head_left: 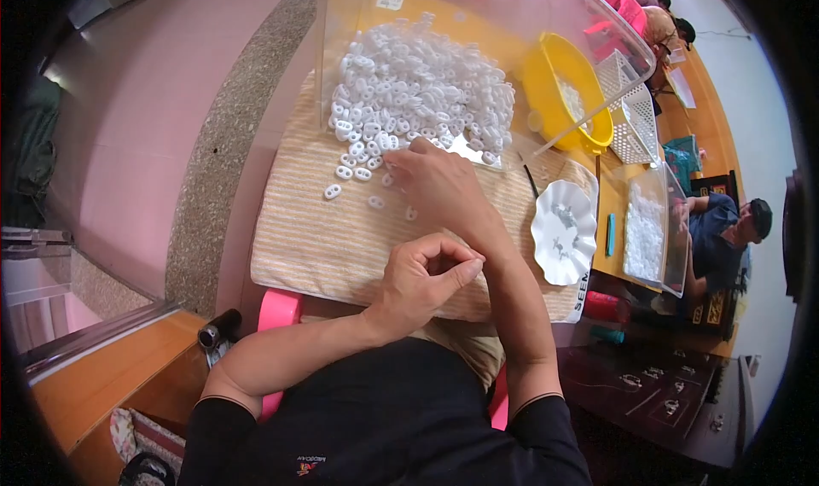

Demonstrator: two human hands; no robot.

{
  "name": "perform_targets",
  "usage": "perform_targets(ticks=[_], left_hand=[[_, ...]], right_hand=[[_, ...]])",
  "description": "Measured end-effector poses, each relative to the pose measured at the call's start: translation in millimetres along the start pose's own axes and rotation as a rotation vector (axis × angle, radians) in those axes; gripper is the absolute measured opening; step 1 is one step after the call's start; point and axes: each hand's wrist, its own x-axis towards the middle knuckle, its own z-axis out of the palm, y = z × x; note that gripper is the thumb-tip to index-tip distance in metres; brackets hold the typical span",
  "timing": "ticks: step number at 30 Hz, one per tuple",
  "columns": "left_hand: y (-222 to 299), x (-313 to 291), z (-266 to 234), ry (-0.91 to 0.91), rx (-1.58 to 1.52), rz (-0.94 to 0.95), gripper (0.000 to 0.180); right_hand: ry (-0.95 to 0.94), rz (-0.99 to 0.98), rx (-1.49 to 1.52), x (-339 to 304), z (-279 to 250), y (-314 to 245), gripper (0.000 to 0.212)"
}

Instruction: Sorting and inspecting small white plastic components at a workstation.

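Observation:
A heap of small white oval pieces with two holes each spills from a clear plastic bin onto a striped towel. My right hand reaches across to the near edge of the heap. Its fingertips are blurred among the loose pieces, so whether they grip one is unclear. Nearer to me, my left hand is curled beside my right forearm, thumb and forefinger tips brought together. Anything in that pinch is too small to make out. Several loose white pieces lie on the towel by my right hand.
Right of the towel's middle stands a white wavy-rimmed dish with small bits in it. Behind it are a yellow basin and a white perforated basket. Another person sits at the right beside a clear bin of white pieces.

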Motion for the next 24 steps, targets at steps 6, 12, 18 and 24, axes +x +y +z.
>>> perform_targets(ticks=[6,12,18,24], left_hand=[[0,-1,-1,0.016,-0.004,-0.032,0.007],[-3,0,-1,0.019,-0.003,-0.036,0.009],[-5,0,-2,0.005,-0.003,-0.072,0.011],[-7,1,-2,0.017,-0.001,-0.08,0.012]], right_hand=[[0.121,0.045,0.097,-7,-10,15,0.023],[0.152,0.117,0.029,-18,-18,35,0.024],[0.154,0.168,-0.037,-18,-24,39,0.03],[0.264,0.153,-0.04,-17,-19,49,0.028]])
